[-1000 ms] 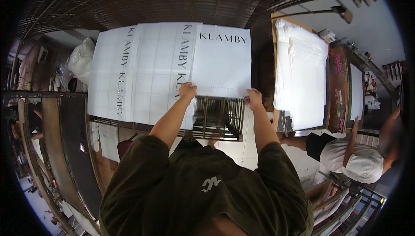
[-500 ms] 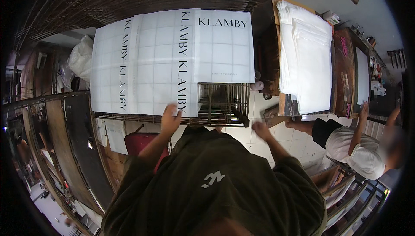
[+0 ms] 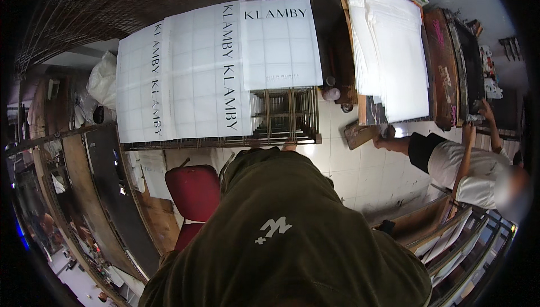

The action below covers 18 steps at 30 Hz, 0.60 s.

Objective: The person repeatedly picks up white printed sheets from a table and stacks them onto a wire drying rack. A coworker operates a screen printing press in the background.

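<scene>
With both hands out of my view, their state beyond telling, I judge the rightmost white sheet (image 3: 282,48), at the wire rack's (image 3: 318,138) far right corner, light, limp and probably easily creased, best held by its near corners.

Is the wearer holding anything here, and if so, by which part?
It cannot be told: both hands are out of view. The sheets lie on the rack.
</scene>
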Each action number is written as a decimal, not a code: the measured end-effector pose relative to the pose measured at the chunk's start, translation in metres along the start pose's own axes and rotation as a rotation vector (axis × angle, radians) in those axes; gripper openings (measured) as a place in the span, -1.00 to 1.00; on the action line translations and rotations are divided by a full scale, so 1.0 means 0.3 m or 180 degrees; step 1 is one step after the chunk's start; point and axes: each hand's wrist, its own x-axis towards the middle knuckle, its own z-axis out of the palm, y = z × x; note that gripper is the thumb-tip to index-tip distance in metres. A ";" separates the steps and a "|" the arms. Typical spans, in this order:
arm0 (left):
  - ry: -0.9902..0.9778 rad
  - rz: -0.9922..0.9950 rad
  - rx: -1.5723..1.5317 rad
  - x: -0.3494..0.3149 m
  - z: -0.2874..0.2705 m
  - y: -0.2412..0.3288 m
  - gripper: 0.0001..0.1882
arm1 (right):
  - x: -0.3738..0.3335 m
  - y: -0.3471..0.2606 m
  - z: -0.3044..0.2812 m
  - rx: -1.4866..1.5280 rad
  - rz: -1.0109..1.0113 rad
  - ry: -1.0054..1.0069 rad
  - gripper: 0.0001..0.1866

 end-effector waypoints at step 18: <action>0.0192 0.0032 0.0498 -0.114 -0.088 0.188 -0.66 | -0.177 -0.127 0.019 -0.0044 -0.0602 0.0816 -0.72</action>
